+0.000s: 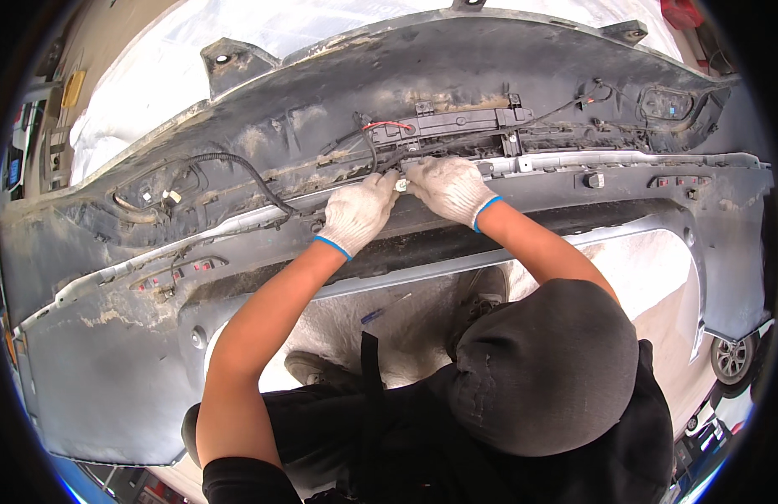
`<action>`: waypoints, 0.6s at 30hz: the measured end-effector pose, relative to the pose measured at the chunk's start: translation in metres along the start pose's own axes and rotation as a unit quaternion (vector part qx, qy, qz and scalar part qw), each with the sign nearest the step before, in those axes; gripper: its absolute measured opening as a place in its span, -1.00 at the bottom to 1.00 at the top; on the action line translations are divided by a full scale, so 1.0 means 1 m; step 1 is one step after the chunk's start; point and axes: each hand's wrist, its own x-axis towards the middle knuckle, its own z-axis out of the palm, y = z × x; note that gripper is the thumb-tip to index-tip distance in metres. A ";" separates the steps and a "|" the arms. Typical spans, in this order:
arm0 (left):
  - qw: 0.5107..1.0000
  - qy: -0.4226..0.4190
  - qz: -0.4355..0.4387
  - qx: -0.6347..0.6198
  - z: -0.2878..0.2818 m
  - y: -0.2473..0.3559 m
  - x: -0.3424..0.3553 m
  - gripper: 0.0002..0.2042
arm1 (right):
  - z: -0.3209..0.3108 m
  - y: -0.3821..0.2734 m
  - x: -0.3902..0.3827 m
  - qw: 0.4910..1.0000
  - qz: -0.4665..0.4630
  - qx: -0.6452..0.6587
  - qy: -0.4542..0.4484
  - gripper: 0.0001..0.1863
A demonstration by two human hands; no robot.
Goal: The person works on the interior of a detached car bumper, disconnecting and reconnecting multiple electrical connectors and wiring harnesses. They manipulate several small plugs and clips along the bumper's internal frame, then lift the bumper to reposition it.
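My left hand [356, 212], in a white knitted glove with a blue cuff, is closed with its fingertips pinched together. Opposite it, my right hand [453, 188] in a matching glove is also closed, its fingertips almost touching the left's. Between them shows a small pale wiring connector [401, 185], partly hidden by the gloves. Both hands are over the middle of a large dark grey car bumper [389, 63], whose inner side faces up. Just beyond my fingers, a black wiring harness [531, 123] with a red wire [387, 125] runs along a black bracket [456, 123].
A corrugated cable [246, 168] loops over the bumper's left half. Lamp openings with small connectors [172, 196] lie toward both ends. White sheeting [204, 38] spreads behind. A blue-handled tool [372, 317] lies below, near shoes [309, 367]. A dark cap [544, 365] fills the lower right.
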 end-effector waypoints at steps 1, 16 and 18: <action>1.000 -0.002 0.004 0.015 0.002 -0.001 0.000 -0.74 | 0.002 -0.003 0.000 1.000 0.021 -0.004 -0.009 -0.74; 0.992 -0.012 -0.016 0.126 0.010 0.008 0.004 -0.80 | 0.014 -0.005 0.003 0.988 0.123 0.094 0.014 -0.67; 0.989 -0.027 -0.003 0.145 0.005 0.009 0.006 -0.80 | 0.014 -0.008 0.006 0.982 0.155 0.104 0.009 -0.69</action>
